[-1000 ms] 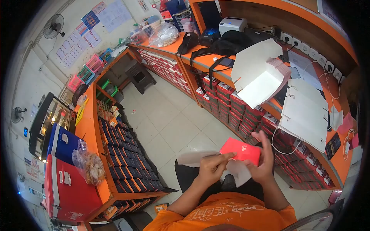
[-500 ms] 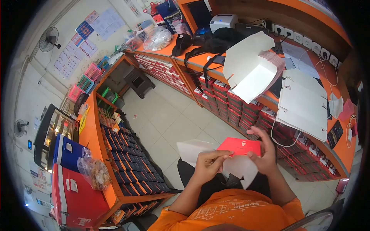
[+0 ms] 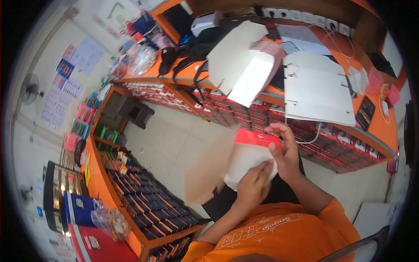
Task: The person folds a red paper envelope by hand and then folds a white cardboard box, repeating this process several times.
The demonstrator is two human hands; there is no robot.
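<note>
A partly folded cardboard box blank (image 3: 248,163), white inside with a red folded end, is in front of my lap. A brownish side flap sticks out to the left, blurred by motion. My right hand (image 3: 286,153) grips the blank's right edge, thumb on the near face and other fingers partly hidden behind. My left hand (image 3: 254,185) presses against the white panel lower down, its fingers close together and slightly blurred. On the counter ahead lie a nested stack of folded white and pinkish card blanks (image 3: 253,72) and a pile of flat white blanks (image 3: 318,89).
Red and dark boxes fill the shelves under the orange counter (image 3: 170,77). A phone (image 3: 365,112) and a white cable lie at its right end. Dark boxes fill the left rack (image 3: 152,192). A red cooler (image 3: 102,244) and a plastic bag (image 3: 111,222) stand beside it.
The blank has turned so its white inside faces me, with the red end now at the top. My left hand has moved from the red panel down to the white one. The view has shifted right.
</note>
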